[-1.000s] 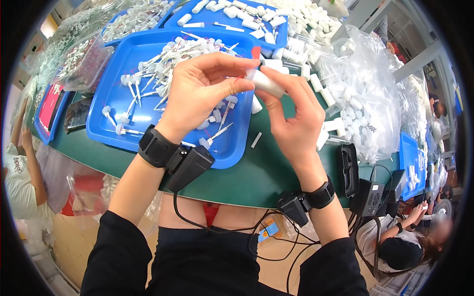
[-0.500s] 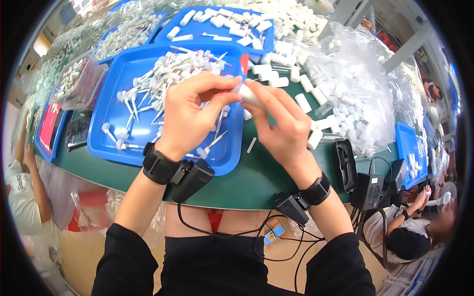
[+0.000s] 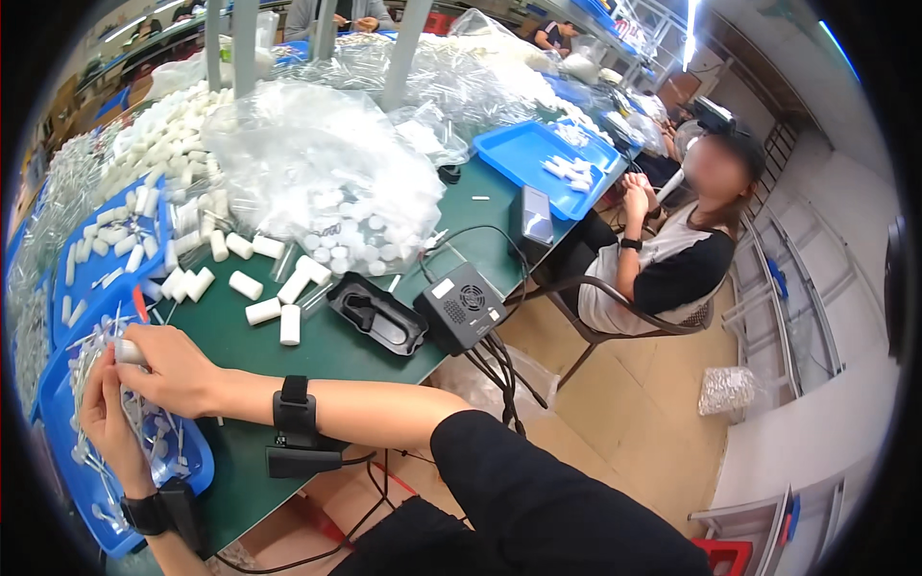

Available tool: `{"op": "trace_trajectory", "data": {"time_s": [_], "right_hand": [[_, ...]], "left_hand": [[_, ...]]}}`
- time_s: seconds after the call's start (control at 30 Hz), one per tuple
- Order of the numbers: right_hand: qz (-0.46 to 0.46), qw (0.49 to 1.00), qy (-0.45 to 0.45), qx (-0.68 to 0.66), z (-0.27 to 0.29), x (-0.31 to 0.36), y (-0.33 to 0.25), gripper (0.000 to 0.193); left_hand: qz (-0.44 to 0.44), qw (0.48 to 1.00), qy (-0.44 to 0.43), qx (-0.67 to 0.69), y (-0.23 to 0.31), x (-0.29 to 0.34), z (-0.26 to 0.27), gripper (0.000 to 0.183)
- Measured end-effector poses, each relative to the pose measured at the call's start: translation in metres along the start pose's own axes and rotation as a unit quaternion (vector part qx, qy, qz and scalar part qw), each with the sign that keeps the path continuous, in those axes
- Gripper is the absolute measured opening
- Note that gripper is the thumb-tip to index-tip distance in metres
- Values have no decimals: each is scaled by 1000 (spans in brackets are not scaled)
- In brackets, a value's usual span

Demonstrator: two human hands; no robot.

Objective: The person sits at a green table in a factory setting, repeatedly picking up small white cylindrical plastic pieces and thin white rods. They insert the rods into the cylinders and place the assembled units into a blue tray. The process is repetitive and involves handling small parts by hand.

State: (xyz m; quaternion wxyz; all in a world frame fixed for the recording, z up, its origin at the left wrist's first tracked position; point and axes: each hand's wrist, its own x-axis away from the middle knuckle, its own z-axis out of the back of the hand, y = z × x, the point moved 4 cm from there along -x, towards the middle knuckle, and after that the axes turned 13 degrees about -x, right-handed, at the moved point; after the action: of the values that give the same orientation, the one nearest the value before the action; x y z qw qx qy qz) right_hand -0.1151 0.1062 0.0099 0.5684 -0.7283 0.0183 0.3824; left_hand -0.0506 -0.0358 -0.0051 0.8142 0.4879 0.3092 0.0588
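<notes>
White cylinder (image 3: 132, 353), plain and round-sided, held over the blue tray (image 3: 200, 463). The right hand (image 3: 171, 370) grasps its side with the fingers; the left hand (image 3: 108, 415) meets its end, its grip impossible to tell. Right of the tray, bare green table (image 3: 236, 480) reaches the near edge; beyond lie loose cylinders (image 3: 290, 324) and a black case (image 3: 384, 331).

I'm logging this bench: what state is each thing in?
Right hand, closed around white cylinder
Left hand, fingers at cylinder's end
Near blue tray, heaped with white pieces
Far-right blue tray, partly filled
Plastic bag, crumpled, white caps inside
Black case, open
Fan box, cables attached; running unclear
Loose white cylinders, scattered on green table
</notes>
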Motion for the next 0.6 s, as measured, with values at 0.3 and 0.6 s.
{"op": "trace_trajectory", "data": {"time_s": [0.3,0.6], "right_hand": [[5,1000,5,3,12,-3,8,33],[-35,984,-32,-170,12,-9,18,40]], "left_hand": [[-2,993,-92,78,-10,2,5,40],[28,990,-90,102,-32,2,15,38]]}}
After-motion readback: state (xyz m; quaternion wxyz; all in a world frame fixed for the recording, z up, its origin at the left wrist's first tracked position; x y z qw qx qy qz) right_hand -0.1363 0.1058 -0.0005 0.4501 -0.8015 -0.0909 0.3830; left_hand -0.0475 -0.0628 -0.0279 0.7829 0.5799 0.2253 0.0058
